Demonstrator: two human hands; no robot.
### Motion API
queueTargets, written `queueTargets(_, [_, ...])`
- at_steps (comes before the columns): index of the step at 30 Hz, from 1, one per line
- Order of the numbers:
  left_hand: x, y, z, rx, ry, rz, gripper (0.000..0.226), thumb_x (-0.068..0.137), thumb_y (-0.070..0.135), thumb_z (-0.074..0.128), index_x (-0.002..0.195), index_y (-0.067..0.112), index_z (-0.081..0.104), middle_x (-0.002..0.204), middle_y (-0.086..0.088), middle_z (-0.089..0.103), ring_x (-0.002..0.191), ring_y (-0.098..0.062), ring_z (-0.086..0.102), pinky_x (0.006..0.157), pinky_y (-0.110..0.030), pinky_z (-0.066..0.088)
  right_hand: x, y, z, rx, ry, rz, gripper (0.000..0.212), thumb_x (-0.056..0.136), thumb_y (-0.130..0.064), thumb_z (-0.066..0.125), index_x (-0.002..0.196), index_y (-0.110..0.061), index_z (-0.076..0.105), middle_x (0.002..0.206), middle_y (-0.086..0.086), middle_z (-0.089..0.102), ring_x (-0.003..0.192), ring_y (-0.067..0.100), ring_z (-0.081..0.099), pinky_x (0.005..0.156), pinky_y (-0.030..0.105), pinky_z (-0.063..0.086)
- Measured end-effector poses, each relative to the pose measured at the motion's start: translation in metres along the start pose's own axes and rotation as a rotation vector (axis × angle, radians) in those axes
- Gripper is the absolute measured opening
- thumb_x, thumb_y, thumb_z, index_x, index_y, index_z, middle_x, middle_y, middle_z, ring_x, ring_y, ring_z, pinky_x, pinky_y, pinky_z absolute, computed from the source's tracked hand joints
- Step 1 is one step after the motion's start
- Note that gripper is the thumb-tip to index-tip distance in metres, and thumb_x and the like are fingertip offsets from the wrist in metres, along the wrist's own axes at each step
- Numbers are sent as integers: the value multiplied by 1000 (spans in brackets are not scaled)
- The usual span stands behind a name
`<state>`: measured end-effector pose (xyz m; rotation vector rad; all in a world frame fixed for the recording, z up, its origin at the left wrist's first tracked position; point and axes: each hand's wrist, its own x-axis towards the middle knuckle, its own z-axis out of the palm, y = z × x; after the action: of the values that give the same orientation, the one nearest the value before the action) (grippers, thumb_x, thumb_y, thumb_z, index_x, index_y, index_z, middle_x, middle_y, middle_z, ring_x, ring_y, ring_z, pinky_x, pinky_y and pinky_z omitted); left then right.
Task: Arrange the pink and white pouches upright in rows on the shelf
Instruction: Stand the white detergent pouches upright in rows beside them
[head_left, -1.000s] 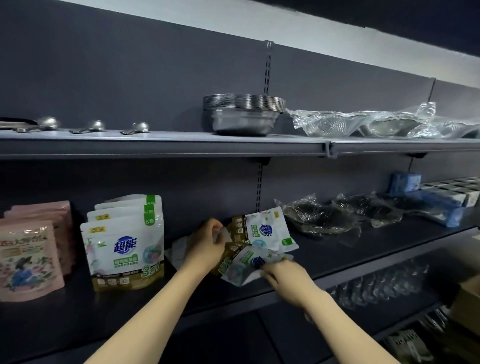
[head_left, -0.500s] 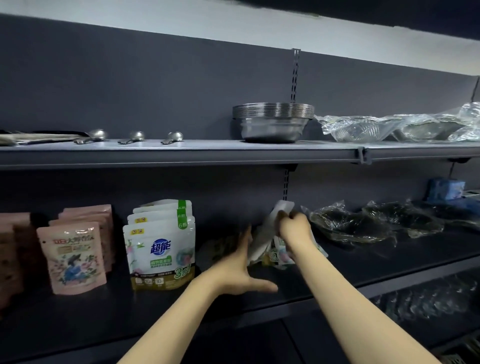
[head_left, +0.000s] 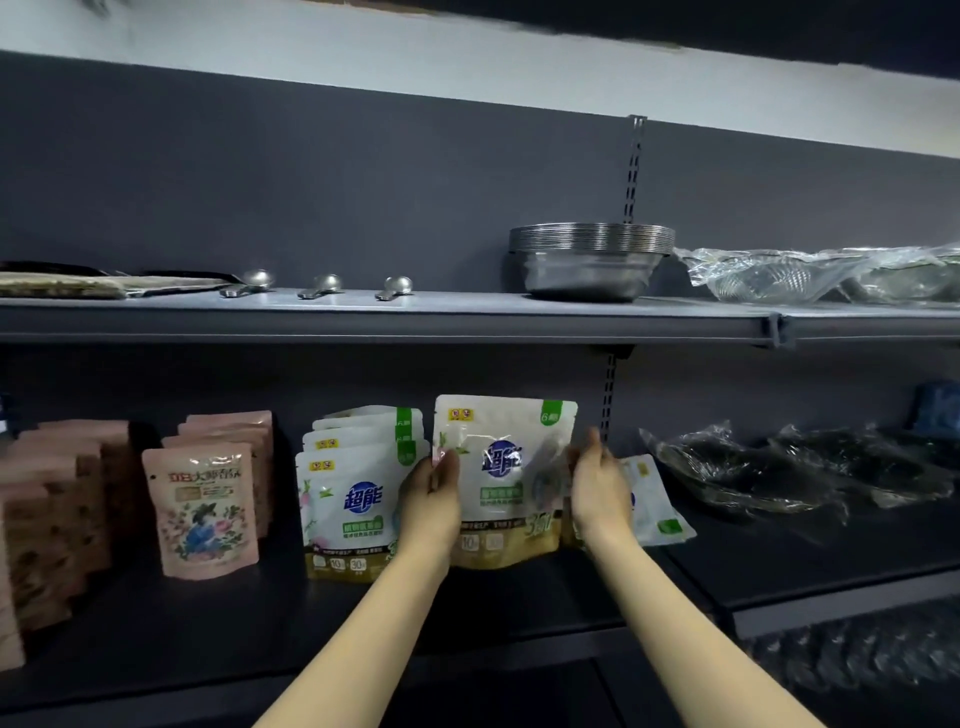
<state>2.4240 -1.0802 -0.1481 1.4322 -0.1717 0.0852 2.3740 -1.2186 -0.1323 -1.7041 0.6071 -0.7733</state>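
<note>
Upright between both hands, a white pouch (head_left: 501, 478) stands on the lower shelf (head_left: 363, 639), just right of the white row (head_left: 358, 504) and touching or nearly touching it. The left hand (head_left: 434, 504) grips the pouch's left edge, thumb curled over the front and the fingers hidden behind. The right hand (head_left: 597, 488) holds the right edge, fingers reaching up along it and bent slightly inward against the side. The pouch's gold bottom band sits at shelf level; whether it fully rests there cannot be told.

Behind the right hand, another white pouch (head_left: 654, 506) leans tilted, partly hidden by the wrist. The white row holds several pouches, one behind another, all upright. Left of it stands a pink row (head_left: 202, 512) with a flowered front pouch, and farther left more pink pouches (head_left: 52, 514) crowd the frame's edge.

Right of the hands, dark items in clear plastic wrap (head_left: 769, 478) lie on the same shelf. On the upper shelf (head_left: 415, 317) sit three spoons (head_left: 322, 288), a stack of steel bowls (head_left: 589, 265) and more wrapped ware (head_left: 831, 275).
</note>
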Motion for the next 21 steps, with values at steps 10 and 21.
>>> queueTargets(10, [4,0,-57,10,101,-65,16,95,31,47,95,28,62,110,-4,67,104,-24,62,97,-44,49,-33,40,44,29,-686,-79,63,74,-22,79,119,-29,36,115,-10,62,98,2,61,78,14,53])
queueTargets(21, [14,-34,-129,137,129,-194,36,98,39,32,123,21,49,121,-7,61,110,-26,58,99,-45,47,-60,43,118,-508,-573,-208,54,83,-41,64,123,-10,46,126,6,57,115,23,55,82,24,41])
